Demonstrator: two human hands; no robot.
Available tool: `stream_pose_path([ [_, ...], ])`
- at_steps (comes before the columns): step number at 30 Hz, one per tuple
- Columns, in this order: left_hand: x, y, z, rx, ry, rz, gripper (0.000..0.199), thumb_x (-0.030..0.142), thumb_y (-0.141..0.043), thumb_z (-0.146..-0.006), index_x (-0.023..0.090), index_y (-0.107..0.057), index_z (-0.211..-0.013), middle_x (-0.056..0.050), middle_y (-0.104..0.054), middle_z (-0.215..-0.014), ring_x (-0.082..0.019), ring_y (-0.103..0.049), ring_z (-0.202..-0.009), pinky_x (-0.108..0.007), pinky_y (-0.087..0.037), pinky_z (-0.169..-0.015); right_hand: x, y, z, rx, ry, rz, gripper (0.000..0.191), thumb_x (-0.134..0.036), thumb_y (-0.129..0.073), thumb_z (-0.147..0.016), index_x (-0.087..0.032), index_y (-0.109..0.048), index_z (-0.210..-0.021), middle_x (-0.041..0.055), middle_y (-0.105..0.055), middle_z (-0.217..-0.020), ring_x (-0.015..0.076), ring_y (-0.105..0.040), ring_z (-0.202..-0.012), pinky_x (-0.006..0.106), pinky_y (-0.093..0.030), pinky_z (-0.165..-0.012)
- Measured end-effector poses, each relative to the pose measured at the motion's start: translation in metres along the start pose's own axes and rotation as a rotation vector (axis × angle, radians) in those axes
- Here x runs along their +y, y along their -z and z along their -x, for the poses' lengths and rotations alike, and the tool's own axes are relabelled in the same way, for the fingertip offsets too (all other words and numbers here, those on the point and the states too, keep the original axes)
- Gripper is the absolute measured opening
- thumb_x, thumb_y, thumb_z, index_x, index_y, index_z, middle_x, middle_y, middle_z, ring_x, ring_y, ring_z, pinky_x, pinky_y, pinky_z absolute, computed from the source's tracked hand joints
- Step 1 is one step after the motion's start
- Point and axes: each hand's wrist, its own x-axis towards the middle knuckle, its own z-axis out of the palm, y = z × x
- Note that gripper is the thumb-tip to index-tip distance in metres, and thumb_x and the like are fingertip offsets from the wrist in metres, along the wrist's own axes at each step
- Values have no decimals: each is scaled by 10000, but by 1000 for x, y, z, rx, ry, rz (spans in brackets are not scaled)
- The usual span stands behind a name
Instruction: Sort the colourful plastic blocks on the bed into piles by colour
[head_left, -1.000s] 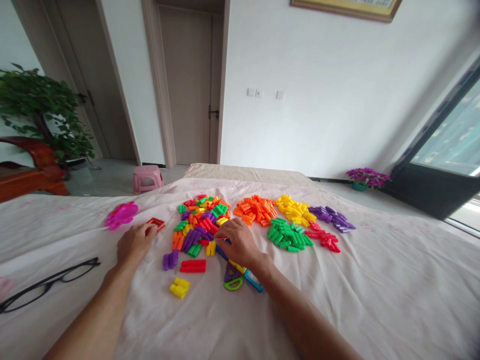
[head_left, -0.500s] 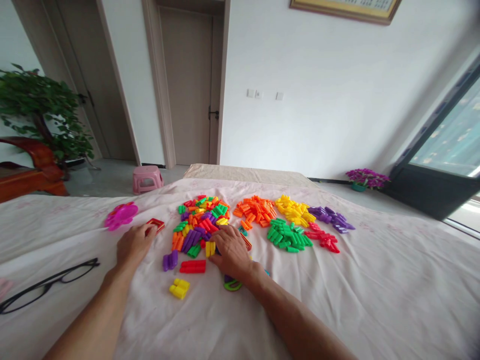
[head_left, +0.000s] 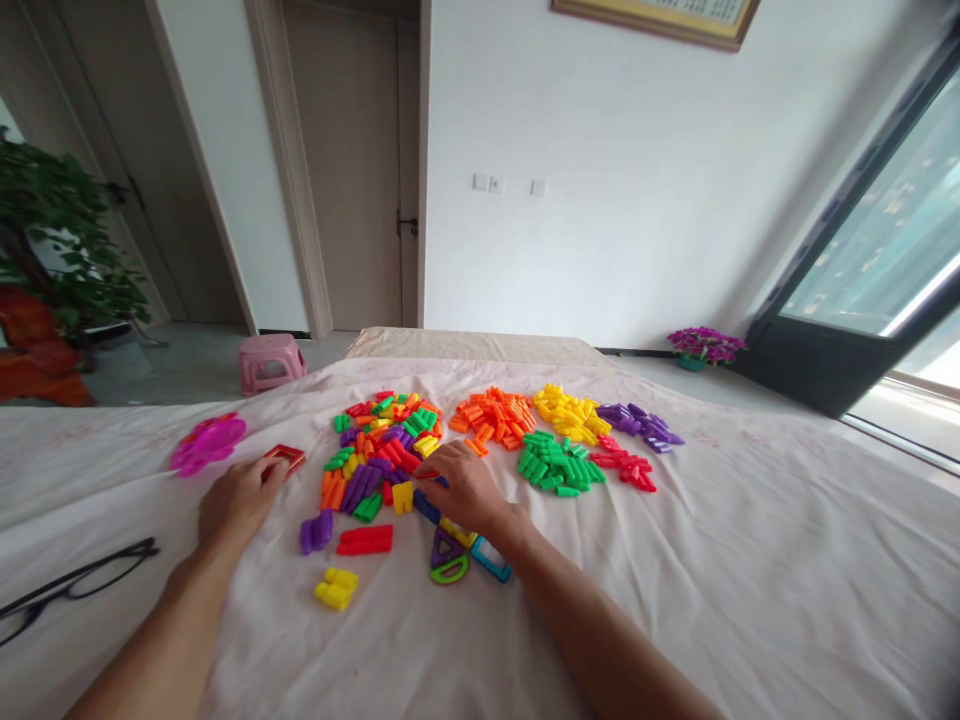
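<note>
orange blocks (head_left: 499,412) and four other single-colour piles (head_left: 561,465) lay apart at right, a mixed heap (head_left: 382,440) at centre-left looked unsorted, left hand (head_left: 238,498) pinched a red frame (head_left: 298,459) left of it, right hand (head_left: 465,487) was at its right edge, couldn't tell grip.

To the left of the mixed pile (head_left: 382,440), a narrow strip of bare cloth (head_left: 292,415) is found, bounded by the red frame (head_left: 285,460) and the left hand (head_left: 240,495). On the pile's near side, the way is broken up by the purple pair (head_left: 316,531), the red pair (head_left: 365,540) and the yellow pair (head_left: 337,589), though gaps are left between them. At the pile's near right corner, entry is blocked by the right hand (head_left: 466,487). Right of the pile, a low sideways pass is barred by the orange pile (head_left: 496,415) and the green pile (head_left: 561,463). Beyond the pile, bare cloth is offered
</note>
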Motion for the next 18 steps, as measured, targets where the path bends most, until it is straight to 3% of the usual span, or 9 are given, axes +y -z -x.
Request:
stream_pose_path([
  [5,0,0,0,3,11,5,636,559,-243,-949,204,-708,-1197,-168,-693,-1213,-335,-643,-1073,-413,-474,-861,-18,-20,4,-100,57,144,255,-356,-771,-837,-251,-727,-1065,47,-713,-1066,231,-570,-1052,360,-429,-937],
  [10,2,2,1,9,5,19,641,553,-240,-947,196,-706,-1205,-176,-681,-1241,-343,-636,-1091,-423,-472,-871,-14,-21,0,26,-1,40,123,-298,-757,-834,-234,-713,-928,17,-719,-946,200,-608,-971,325,-453,-893],
  [14,3,3,1,10,8,35,628,551,-256,-941,203,-698,-1222,-174,-680,-1246,-345,-638,-1092,-424,-478,-863,17,4,-9,240,-241,-135,171,-266,-662,-859,-220,-707,-1018,17,-725,-906,161,-641,-785,277,-498,-739],
  [18,-2,-1,-3,3,6,5,630,556,-245,-943,210,-699,-1208,-174,-671,-1267,-353,-640,-1095,-429,-478,-863,74,34,-8,401,-454,-251,235,-265,-604,-808,-176,-720,-992,34,-738,-865,174,-670,-741,278,-524,-685],
])
